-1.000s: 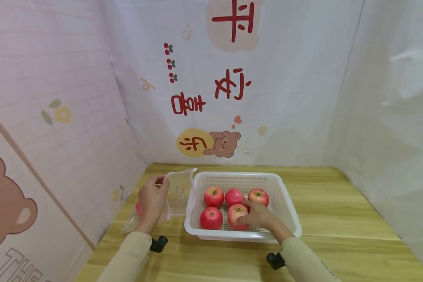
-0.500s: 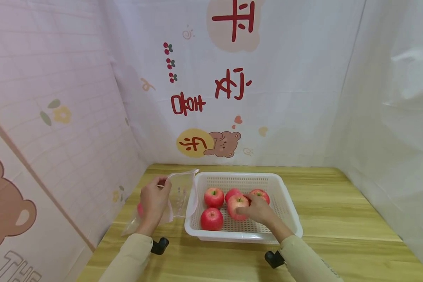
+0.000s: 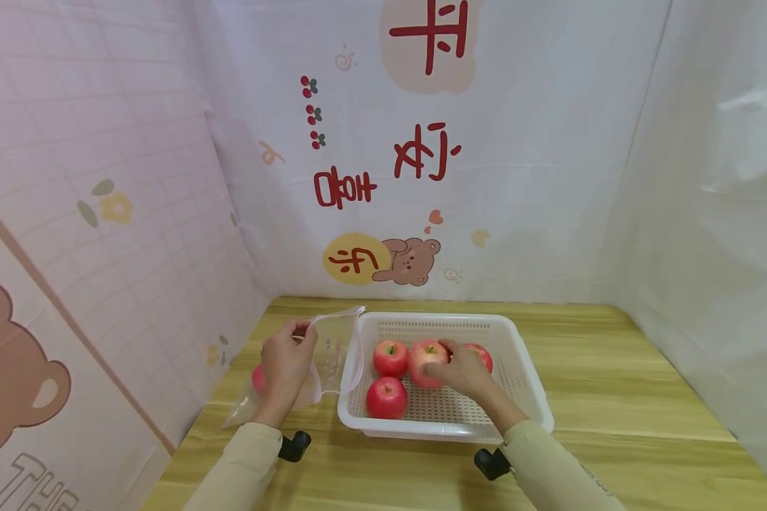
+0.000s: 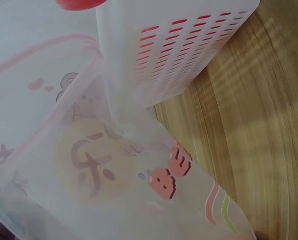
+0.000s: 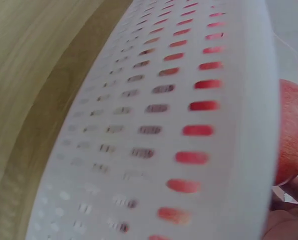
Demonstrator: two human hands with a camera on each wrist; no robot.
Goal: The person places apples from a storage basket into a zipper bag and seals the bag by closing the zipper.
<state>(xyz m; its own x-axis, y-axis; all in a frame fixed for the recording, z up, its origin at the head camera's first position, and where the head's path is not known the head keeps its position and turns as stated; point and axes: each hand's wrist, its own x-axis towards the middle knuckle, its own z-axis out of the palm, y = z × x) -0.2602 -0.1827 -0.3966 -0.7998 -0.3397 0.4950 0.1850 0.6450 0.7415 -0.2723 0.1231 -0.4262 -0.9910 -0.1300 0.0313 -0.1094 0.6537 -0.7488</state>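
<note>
Light is soft and diffuse, the wrist views hazy.

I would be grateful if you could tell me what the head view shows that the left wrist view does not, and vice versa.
Only the head view shows the right hand gripping an apple, and the cherries printed on the back wall.

Only the left wrist view shows the green stripe and readable detail in the red prints on the clear bag.

Both show the bag, the white basket and the wooden table.
</note>
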